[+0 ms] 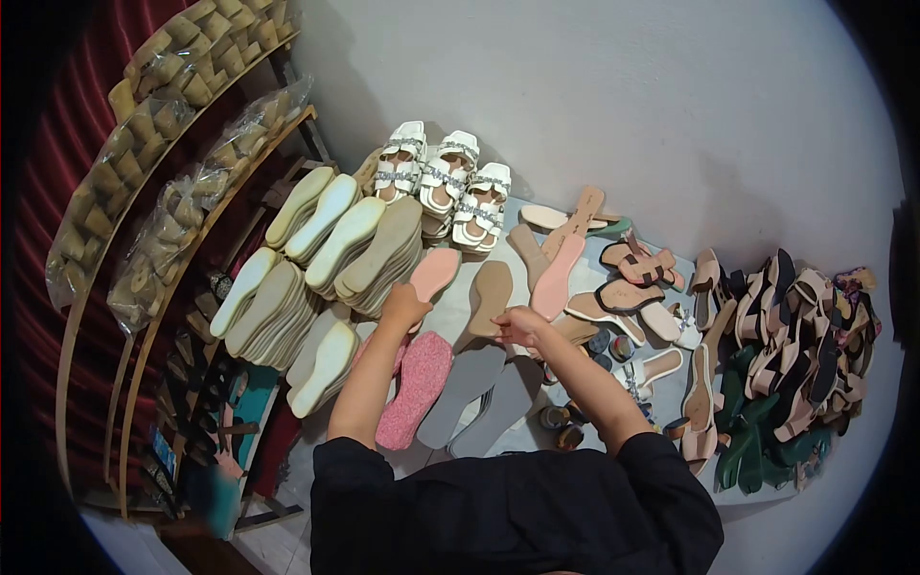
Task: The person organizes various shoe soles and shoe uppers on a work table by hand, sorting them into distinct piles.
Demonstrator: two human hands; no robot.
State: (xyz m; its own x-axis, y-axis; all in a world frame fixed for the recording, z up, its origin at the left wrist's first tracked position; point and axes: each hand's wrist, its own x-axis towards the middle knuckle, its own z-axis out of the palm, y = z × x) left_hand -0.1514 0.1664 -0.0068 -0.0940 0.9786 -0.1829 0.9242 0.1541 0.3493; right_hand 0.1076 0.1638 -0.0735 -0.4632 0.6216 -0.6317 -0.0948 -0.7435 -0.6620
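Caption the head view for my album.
Left hand holding a pink insole, right hand at a tan insole, white sandals beyond.

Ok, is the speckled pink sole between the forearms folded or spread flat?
Spread flat: the speckled pink sole shows its face from end to end, with no fold visible.

Your left hand (407,308) gripped a pink insole (437,272) that pointed towards one o'clock. The fingertips of your right hand (520,327) met the lower end of a tan insole (493,290), though whether they pinched it was hard to tell. White sandals (444,179) stood at twelve o'clock, grey insoles (462,394) lay at six, and piled sandals (793,337) sat at three.
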